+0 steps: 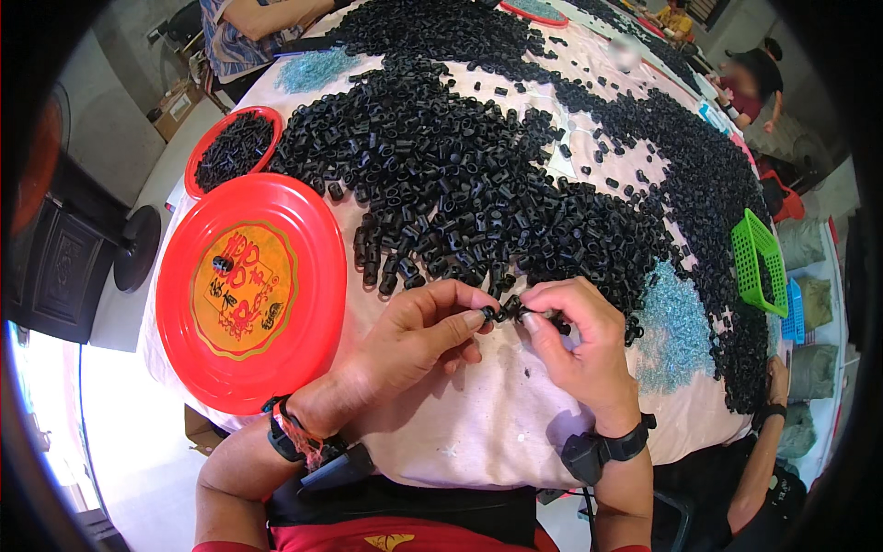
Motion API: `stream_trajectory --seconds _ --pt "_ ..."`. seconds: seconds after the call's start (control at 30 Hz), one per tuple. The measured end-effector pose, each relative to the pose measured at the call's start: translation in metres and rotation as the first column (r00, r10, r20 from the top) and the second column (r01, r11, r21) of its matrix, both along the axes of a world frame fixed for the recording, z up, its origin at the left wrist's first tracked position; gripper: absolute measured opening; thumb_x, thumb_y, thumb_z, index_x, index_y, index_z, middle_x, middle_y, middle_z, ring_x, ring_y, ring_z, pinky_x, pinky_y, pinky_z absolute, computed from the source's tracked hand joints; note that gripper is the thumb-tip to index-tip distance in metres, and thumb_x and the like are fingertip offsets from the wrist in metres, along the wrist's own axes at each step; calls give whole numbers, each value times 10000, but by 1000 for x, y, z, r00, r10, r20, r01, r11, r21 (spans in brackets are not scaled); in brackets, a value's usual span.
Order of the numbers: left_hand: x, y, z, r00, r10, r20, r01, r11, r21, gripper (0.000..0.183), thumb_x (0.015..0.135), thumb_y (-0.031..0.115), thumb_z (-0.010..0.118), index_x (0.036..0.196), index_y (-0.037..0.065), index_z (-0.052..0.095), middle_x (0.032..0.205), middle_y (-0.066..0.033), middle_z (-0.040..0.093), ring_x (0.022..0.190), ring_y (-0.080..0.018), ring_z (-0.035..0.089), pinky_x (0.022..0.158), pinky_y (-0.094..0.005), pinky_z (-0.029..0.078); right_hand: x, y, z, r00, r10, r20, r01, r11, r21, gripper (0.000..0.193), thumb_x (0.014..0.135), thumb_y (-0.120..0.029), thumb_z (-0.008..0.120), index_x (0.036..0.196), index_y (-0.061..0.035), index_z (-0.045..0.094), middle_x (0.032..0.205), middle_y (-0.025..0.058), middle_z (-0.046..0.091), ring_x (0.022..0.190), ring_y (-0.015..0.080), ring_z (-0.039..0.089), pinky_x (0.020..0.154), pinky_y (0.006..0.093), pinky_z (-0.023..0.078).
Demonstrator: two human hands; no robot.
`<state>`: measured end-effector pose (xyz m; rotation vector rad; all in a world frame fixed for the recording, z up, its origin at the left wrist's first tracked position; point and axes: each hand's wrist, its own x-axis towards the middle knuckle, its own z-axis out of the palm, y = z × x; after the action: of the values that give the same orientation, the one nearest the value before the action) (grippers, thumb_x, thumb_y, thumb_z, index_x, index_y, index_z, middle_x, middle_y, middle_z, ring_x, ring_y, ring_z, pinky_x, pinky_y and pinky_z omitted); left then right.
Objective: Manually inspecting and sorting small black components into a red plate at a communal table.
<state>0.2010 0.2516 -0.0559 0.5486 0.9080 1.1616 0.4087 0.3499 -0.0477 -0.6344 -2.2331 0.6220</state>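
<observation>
My left hand (428,327) pinches a small black plastic part (488,314) between thumb and forefinger. Close beside it, the fingers of my right hand (584,340) are closed on another small black plastic part (515,306). The two parts nearly meet; whether they touch is too small to tell. Just beyond my fingers spreads a big heap of short, hollow black plastic parts (432,175). To the left lies a red oval tray (317,267) with a printed yellow middle, and one small black part (223,265) sits in it.
A red bowl (190,170) of thin black pieces stands at the far left. Piles of tiny clear-blue pieces (679,327) lie on the pink cloth (469,432). A green basket (759,262) and a blue basket (793,313) are at the right. Other people sit around the table.
</observation>
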Motion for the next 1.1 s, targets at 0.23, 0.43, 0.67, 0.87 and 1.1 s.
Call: stream_trajectory --seconds 0.23,0.43,0.67,0.87,1.1 --pt "3 3 -3 987 -81 -139 94 991 94 218 1073 151 592 1249 28 632 1013 -14 659 801 -62 649 611 -195 498 2 -11 1 998 -10 -67 -19 909 -416 111 936 -49 704 1043 -23 715 929 56 724 732 81 622 640 238 477" --pt "4 5 -10 985 -70 -158 92 987 131 253 1072 161 592 1266 0 610 1015 -36 657 795 -70 651 577 -202 519 -3 -10 7 997 77 -23 -81 933 -352 185 942 -31 675 1116 -23 737 916 57 709 742 96 635 633 249 482" --pt "4 4 -8 974 -93 -207 122 984 131 237 1072 160 587 1242 -2 621 960 -10 638 785 -56 628 593 -205 522 -2 -17 9 1000 -16 -14 7 880 -476 158 883 -11 714 1040 -33 728 886 54 717 745 117 655 619 243 488" --pt "5 5 -7 950 -75 -302 128 978 162 214 1066 142 599 1209 -13 638 918 5 643 779 -47 616 632 -215 520 -3 -13 9 999 22 35 -10 954 -298 159 850 0 747 1002 -47 739 864 52 713 735 131 657 590 244 502" --pt "5 4 -5 928 -65 -367 127 981 147 179 1037 100 650 1162 -26 674 906 6 669 782 -41 624 659 -211 519 -2 -12 2 999 46 15 -41 961 -274 142 849 -12 754 986 -44 742 843 47 703 693 113 633 563 242 487"
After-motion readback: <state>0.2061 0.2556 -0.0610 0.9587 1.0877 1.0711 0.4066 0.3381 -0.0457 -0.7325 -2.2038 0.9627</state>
